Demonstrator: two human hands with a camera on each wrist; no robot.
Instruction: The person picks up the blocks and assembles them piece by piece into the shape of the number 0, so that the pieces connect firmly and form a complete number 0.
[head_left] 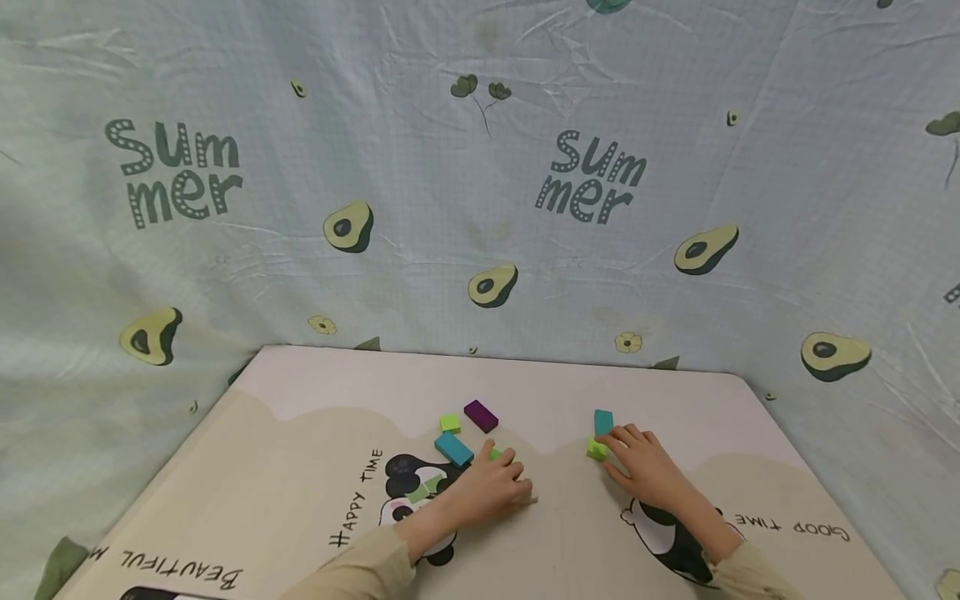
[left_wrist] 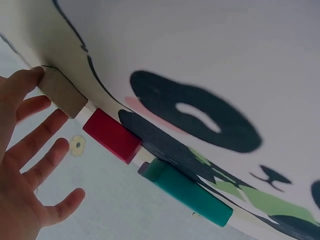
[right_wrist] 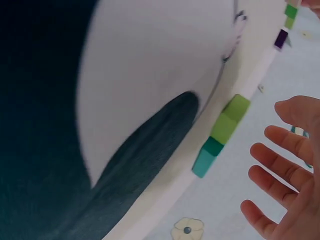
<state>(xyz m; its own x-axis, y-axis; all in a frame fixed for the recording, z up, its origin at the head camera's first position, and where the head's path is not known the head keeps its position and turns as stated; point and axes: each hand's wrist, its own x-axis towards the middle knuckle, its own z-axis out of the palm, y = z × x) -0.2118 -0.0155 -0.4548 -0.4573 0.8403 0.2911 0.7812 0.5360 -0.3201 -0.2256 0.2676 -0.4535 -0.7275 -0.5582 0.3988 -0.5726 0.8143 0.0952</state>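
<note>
My left hand (head_left: 487,493) is low over the table, left of centre. In the left wrist view its thumb and fingertips pinch one end of a plain wooden block (left_wrist: 63,92). Past that block lie a red block (left_wrist: 113,136) and a teal block (left_wrist: 187,192); the red one is hidden in the head view. My right hand (head_left: 647,468) has its fingers spread beside a lime green block (head_left: 597,449). A teal block (head_left: 603,422) sits just beyond the lime one. In the right wrist view, this hand's fingers stand apart from the lime green blocks (right_wrist: 225,125).
Beyond my left hand lie a blue block (head_left: 454,449), a small lime block (head_left: 450,423) and a dark purple block (head_left: 481,416). A green block (head_left: 495,454) peeks out by the left fingers. The printed table (head_left: 300,433) ends at a hanging cloth (head_left: 420,167).
</note>
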